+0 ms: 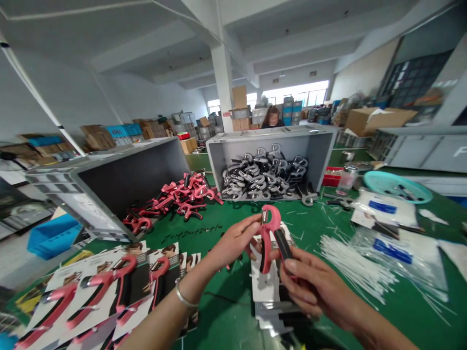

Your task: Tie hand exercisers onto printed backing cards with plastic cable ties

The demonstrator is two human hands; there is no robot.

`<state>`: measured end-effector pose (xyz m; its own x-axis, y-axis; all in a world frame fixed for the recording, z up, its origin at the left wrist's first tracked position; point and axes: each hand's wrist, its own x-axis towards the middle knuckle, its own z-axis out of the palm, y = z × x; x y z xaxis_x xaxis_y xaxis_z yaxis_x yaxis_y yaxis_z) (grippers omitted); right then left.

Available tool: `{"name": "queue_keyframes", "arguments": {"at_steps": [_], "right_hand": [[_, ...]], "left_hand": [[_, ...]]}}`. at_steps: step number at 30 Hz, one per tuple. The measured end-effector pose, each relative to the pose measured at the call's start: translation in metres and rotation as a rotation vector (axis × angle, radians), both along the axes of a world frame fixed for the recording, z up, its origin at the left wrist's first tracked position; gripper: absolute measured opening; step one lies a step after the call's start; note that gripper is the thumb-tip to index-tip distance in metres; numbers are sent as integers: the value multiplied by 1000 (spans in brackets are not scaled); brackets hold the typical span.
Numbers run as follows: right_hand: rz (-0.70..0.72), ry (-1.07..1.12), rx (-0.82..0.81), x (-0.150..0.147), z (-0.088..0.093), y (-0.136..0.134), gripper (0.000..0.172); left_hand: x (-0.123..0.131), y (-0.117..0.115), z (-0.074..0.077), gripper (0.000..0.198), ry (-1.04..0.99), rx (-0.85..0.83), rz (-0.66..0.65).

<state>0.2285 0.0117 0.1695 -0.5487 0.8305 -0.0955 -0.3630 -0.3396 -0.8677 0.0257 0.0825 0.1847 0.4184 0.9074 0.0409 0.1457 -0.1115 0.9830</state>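
Note:
Between my two hands is a pink hand grip strengthener [267, 243] with black handle pads and a metal spring. My left hand [237, 238] pinches its upper left side near the spring. The fingers of my right hand [306, 277] close round the lower end of its right handle. Below it lies a stack of printed cardboard cards [264, 291], partly covered by my right hand. To the left, several cards carry pink hand grip strengtheners [124, 282] fixed on them. A loose bundle of white cable ties [357, 267] is spread to the right of my right hand.
A grey crate [89, 163] lies on its side, pink grip strengtheners [182, 194] spilling out. Another grey crate [215, 160] holds grey ones [262, 175]. Right are plastic bags [397, 253], a turquoise tray [375, 182] and a clear jar [346, 180]. A person [273, 118] is behind.

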Motion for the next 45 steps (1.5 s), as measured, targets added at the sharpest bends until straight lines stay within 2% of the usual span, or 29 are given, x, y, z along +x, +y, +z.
{"name": "queue_keyframes", "arguments": {"at_steps": [2,6,9,11,13,14,15,17,19,20,22,24,28,32,38,41,45], "right_hand": [[9,137,-111,9,-7,11,23],[-13,237,-302,12,-23,30,22],[34,130,-367,14,-29,29,30],[91,-64,-337,21,-31,23,41],[128,-380,-201,32,-31,16,53],[96,-579,-83,38,-32,13,55],[17,-791,55,44,-32,11,54],[-229,-1152,338,54,-33,10,43],[-385,-1287,592,55,-34,9,25],[-379,-1273,694,52,-34,9,18],[-294,-1176,841,38,-37,10,15],[-249,-1121,887,21,-42,12,13],[-355,-1084,841,0,-56,23,9],[-428,-953,810,1,-65,34,10],[-506,-832,713,3,-67,40,19],[-496,-892,702,3,-68,40,24],[-395,-968,759,3,-67,38,26]], "left_hand": [[-12,12,-17,55,77,23,-31],[-17,28,-51,36,215,299,36],[-16,29,-62,27,283,368,5],[-17,25,-64,27,299,363,-60],[-17,18,-64,28,324,360,-103],[-17,14,-65,27,347,364,-112],[-17,10,-65,27,375,373,-115],[-16,6,-64,25,432,403,-117],[-11,8,-65,25,447,431,-94],[-8,11,-65,26,430,440,-56],[2,20,-66,27,373,431,58],[13,28,-68,24,301,386,109],[28,29,-72,11,183,344,47],[29,16,-78,10,201,381,138],[29,13,-93,10,172,393,139],[29,15,-97,9,65,333,148],[27,17,-97,9,-10,289,137]]}}
